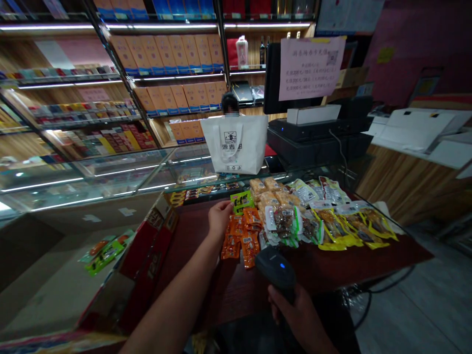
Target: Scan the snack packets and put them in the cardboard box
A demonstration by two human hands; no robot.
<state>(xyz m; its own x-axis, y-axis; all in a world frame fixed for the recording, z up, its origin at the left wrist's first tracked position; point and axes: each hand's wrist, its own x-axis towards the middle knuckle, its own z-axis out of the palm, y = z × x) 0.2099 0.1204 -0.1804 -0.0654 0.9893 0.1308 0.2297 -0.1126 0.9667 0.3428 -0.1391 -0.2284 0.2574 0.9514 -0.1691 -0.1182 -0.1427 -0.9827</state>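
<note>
My left hand [220, 216] reaches over the dark red counter [191, 265], its fingers pinching the edge of a small green snack packet [242, 201]. Just below lie several orange snack packets [239, 231]. In my right hand [298, 314] is a black barcode scanner [276, 268] with a blue light lit, its head tilted towards the orange packets. Beside them are a clear-and-green vacuum pack [283, 222], tan packs [271, 198], yellow-edged vacuum packs [332, 228] and silvery packs [304, 191].
An open cardboard box [140, 255] on the left holds green packets [110, 250]. A white tote bag [236, 147] stands on the glass display case [155, 169], partly hiding a person. A monitor with a pink notice [311, 69] and a cash drawer [317, 142] stand right.
</note>
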